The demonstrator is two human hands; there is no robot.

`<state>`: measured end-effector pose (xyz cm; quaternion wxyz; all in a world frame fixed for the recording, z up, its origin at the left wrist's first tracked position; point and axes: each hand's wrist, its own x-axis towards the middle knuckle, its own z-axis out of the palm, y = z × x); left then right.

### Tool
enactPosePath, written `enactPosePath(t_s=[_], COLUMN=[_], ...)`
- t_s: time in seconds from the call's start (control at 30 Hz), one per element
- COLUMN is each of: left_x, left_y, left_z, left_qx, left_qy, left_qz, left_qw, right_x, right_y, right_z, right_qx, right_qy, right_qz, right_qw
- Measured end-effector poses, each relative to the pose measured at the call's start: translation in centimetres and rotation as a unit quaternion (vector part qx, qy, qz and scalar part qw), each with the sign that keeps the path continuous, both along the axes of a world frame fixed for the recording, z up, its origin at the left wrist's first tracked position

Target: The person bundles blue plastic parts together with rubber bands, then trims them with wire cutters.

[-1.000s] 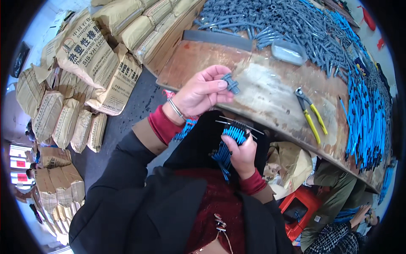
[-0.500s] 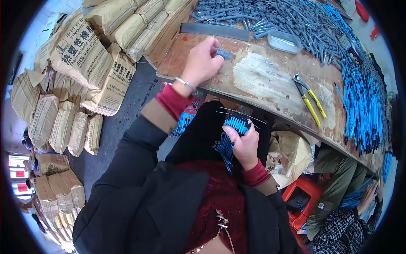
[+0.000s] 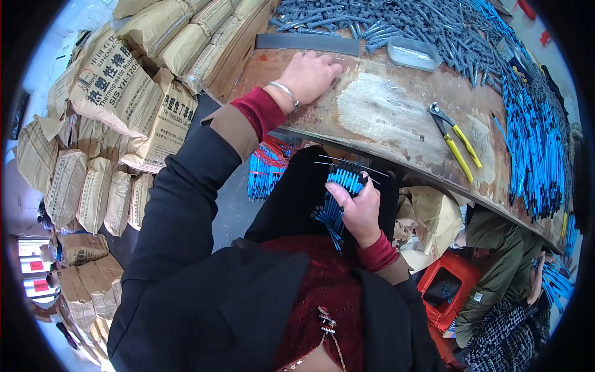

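My left hand (image 3: 310,77), back upward, rests low over the worn wooden table (image 3: 378,105). Its fingers are bent down and spread apart; the palm and fingertips are hidden, so anything beneath them is out of sight. Over my lap my right hand (image 3: 362,208) is closed round a bundle of slim blue sticks (image 3: 345,180) with black ends. Two thin straight wires (image 3: 328,163) lie across the top of that bundle and stick out on both sides. The lower ends of the sticks hang below the fingers.
Grey ribbed plastic plugs (image 3: 396,23) are heaped at the back. In front lie a grey strip (image 3: 307,43), a clear tray (image 3: 413,54) and yellow-handled pliers (image 3: 455,142). Blue sticks (image 3: 536,155) pile up at right. Paper sacks (image 3: 111,93) stand left; a person (image 3: 502,273) sits right.
My left hand has moved farther over the table and turned flatter; the grey ribbed pieces beside its fingers no longer show. My right hand keeps its hold, nearly still.
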<state>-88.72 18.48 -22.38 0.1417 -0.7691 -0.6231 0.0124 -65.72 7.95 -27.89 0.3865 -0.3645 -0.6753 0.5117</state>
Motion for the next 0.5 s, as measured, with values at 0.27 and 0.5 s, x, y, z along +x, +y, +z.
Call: enactPosePath(t_s=[0.27,0.5], left_x=[0.9,2.1], left_y=[-7.7,-13.4], left_z=[-0.6,-4.6], left_qx=[-0.118,-0.157], left_qy=[-0.798,-0.924], left_qz=[0.002,-0.091], left_qw=[0.592,0.336], right_x=[-0.5,-1.7], right_y=[-0.6,-0.9], right_z=[-1.5,-0.8], right_qx=[0.016,0.000], right_qy=[0.001,-0.020], right_qz=[-0.013,0.014], right_qw=[1.000,1.000])
